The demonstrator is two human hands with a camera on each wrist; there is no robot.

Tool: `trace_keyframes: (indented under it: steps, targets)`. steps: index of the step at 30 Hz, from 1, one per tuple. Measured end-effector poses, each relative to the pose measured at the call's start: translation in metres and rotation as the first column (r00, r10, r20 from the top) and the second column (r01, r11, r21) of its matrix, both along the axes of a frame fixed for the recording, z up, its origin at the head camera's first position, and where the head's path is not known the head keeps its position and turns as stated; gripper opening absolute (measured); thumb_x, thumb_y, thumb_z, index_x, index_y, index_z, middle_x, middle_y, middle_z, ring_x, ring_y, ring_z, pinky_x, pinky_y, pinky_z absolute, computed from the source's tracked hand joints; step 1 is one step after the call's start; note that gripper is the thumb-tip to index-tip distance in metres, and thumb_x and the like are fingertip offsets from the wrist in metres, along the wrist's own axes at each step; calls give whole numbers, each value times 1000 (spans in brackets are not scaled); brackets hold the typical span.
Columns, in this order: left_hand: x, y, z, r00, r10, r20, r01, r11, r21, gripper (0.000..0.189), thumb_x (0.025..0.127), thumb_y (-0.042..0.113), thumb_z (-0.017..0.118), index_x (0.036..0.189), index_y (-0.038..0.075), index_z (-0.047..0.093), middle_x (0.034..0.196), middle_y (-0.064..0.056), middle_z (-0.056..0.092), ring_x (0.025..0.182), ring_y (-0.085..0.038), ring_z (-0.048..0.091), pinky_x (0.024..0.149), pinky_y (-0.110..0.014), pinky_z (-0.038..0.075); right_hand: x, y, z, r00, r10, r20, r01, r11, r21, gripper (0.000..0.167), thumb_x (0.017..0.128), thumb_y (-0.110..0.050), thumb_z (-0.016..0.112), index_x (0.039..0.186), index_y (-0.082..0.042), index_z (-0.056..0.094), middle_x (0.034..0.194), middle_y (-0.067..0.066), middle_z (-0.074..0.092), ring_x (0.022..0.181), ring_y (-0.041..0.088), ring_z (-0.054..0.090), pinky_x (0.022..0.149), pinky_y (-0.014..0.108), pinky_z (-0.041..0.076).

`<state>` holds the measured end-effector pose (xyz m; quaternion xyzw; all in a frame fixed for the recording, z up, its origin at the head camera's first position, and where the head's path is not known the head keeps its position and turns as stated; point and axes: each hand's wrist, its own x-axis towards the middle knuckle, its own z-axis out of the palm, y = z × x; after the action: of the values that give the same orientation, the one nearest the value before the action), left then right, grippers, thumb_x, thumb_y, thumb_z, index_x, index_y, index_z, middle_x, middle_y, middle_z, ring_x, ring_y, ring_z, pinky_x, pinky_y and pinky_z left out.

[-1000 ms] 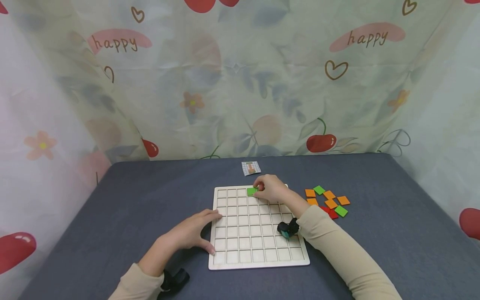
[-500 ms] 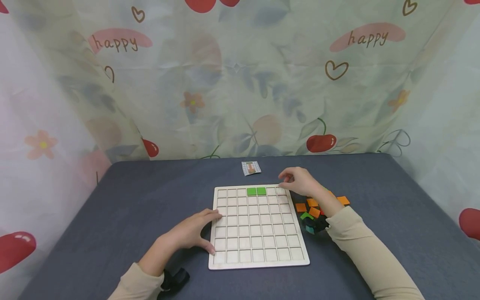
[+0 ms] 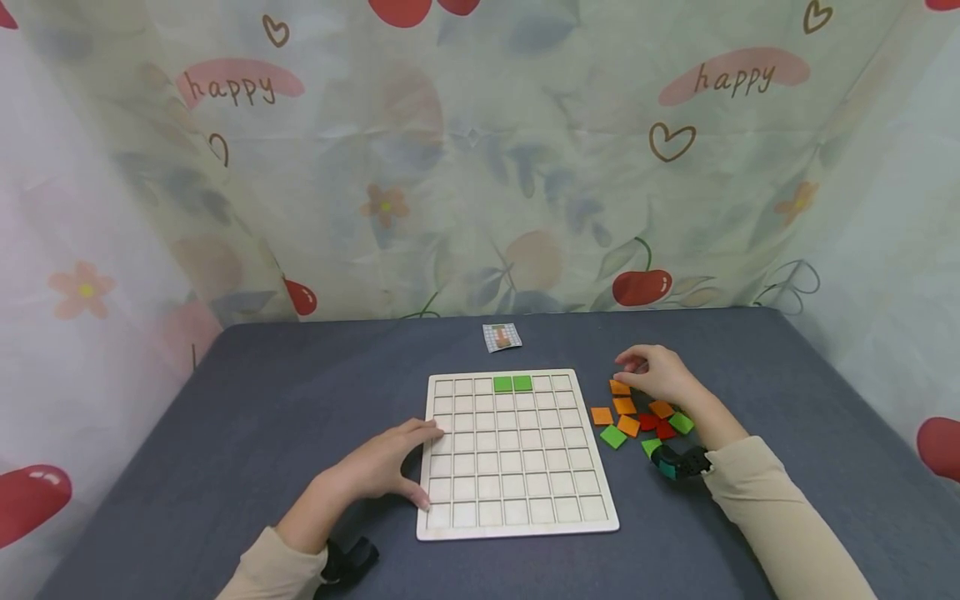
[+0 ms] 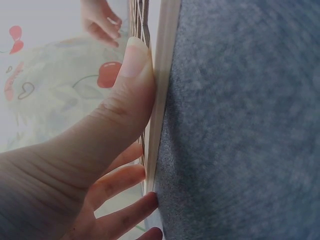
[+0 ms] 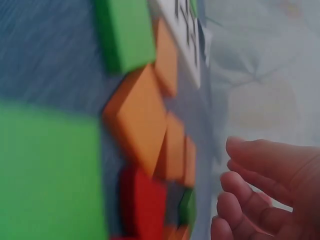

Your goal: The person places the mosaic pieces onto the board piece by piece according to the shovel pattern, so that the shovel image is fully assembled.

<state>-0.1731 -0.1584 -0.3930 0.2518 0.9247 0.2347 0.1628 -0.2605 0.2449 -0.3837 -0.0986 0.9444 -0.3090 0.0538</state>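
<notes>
The white gridded board (image 3: 517,532) lies flat on the table. Two green tiles (image 3: 513,383) sit side by side in its top row. My left hand (image 3: 375,460) rests against the board's left edge, thumb and fingers spread; in the left wrist view the thumb (image 4: 122,100) touches the rim. To the board's right, my right hand (image 3: 658,373) hovers at the far end of a loose group of square tiles. Its fingers are loosely bent with nothing visible between them. An orange tile (image 3: 619,387) is nearest to the fingertips. In the right wrist view the fingers (image 5: 260,160) are apart from the tiles.
Several more orange tiles (image 3: 602,416), red tiles (image 3: 647,422) and green tiles (image 3: 613,437) lie scattered, some touching. A small card with a printed grid picture (image 3: 502,337) lies behind the board. A patterned curtain (image 3: 465,167) hangs behind the dark table (image 3: 315,367).
My right hand has let go of a green tile in the board's top row and moved right, over the loose tiles. The left hand has stayed in place.
</notes>
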Motion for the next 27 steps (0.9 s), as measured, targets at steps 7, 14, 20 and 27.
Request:
trace_keyframes:
  steps: [7,14,20,27]
  targets:
    - [1,0,1,1000,7,1,-7,1000,1,92,59,34,85,136,2,45,141,-17,43,129,-34,43,102,-50,38,4,16,-5,1000,-31,-1,31,999,35,35,86,-18,65,113,4,61,104,23,61,84,27,57,70,35,50]
    - [1,0,0,1000,12,8,-12,1000,7,91,60,34,85,137,4,45,141,-16,42,130,-34,42,103,-50,38,4,24,-10,1000,-27,-6,27,998,54,38,85,-17,67,114,5,60,109,27,59,88,30,58,74,40,50]
    - [1,0,0,1000,8,6,-8,1000,8,91,61,35,85,137,4,45,142,-17,42,130,-34,43,103,-50,38,2,25,-13,1000,-29,1,29,998,59,39,84,-19,68,114,4,60,108,27,59,87,30,58,75,41,50]
    - [0,0,0,1000,4,9,-4,1000,6,91,61,35,85,137,4,44,142,-17,42,130,-33,43,103,-49,38,1,24,-14,1000,-23,-13,24,997,72,37,83,-17,68,112,4,61,103,25,60,83,26,56,70,36,48]
